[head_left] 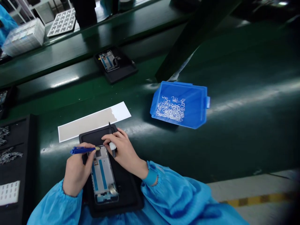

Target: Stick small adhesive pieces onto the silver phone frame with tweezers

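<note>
The left hand [76,170] has its grip closed around a blue tool [82,150], held like a pen and lying nearly level, with its pale tip just over the top edge of a phone frame [104,178]. The right hand [124,151] has its grip clamped on a thin black tool [112,140] that stands almost upright, with a small white piece [112,146] at the fingertips (whether it belongs to the tool cannot be told). Both tips meet near the frame's upper end.

The phone frame lies flat in a black tray [126,190] at the near edge of the green bench [234,125], between the two blue sleeves. Just beyond the tray lies a paper strip [93,121] — mostly tan, white at its right end. Further right, well apart, sits a blue bin [199,109] holding a scatter of small metal parts [171,108]. Further back, a second tray [124,70] carries another frame [108,60]. At the left edge a dark rack [16,168] holds more small pieces.
</note>
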The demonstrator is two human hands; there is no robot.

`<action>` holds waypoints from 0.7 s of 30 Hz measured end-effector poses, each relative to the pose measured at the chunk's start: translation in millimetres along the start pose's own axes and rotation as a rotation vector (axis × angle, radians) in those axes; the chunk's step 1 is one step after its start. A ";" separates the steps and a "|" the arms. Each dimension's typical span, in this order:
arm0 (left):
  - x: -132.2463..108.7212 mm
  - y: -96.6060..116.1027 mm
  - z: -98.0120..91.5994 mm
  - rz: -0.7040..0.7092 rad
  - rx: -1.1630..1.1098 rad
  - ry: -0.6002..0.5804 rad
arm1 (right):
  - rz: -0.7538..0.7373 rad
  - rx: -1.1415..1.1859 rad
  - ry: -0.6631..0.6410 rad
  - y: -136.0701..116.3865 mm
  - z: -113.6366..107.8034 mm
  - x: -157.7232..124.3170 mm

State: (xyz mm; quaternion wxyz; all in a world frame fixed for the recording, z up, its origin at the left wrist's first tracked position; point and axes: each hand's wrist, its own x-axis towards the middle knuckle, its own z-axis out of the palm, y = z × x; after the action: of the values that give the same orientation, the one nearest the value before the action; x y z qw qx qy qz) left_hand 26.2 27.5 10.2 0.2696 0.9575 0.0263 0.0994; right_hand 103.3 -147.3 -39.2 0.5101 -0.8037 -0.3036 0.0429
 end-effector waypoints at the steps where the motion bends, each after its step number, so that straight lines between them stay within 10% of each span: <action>1: 0.3 0.3 -0.2 0.007 0.011 -0.006 | 0.001 -0.005 -0.002 0.3 0.1 -0.2; 21: 4.3 11.0 0.9 0.228 0.215 -0.042 | 0.014 -0.005 -0.012 -0.7 -0.9 0.2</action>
State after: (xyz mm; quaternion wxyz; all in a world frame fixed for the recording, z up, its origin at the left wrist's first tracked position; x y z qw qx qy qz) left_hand 30.6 18.1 16.0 0.1532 0.9794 -0.0780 0.1060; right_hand 103.5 -147.7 -38.1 0.5061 -0.8066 -0.3012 0.0504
